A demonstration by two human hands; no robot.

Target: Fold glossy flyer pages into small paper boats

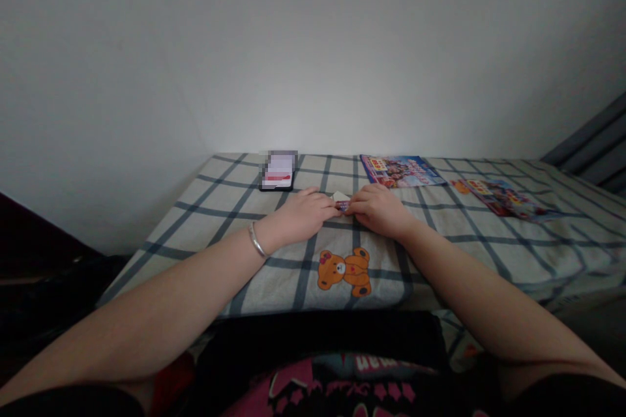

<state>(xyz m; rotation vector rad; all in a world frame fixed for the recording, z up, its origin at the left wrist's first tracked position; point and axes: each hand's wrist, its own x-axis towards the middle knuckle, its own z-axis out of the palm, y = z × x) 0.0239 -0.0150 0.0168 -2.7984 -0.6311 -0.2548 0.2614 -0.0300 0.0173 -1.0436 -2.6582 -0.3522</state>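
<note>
- Head view, looking down: a table is covered with an off-white cloth checked in dark blue; its far edge meets a plain pale wall.
- A small, flat piece, apparently paper, white and patterned purple, lies between the two hands, roughly midway from far to near edge. The fingers partly hide it.
- The left hand, below a silver bangle, is nearly closed, fingertips gathered on the piece's left end.
- The right hand is bent inward, fingertips closed on the right end.
- Near the far edge, beyond the left hand, lies a black phone, its screen blurred.
- A colourful printed booklet lies by the far edge, beyond the right hand; a second, similar booklet lies farther toward the right edge.
- An orange teddy bear print decorates the cloth by the near edge.
- The step in hand looks like fine two-handed shaping, perhaps folding; the next move calls for a light, steady pinch and aligned edges.
</note>
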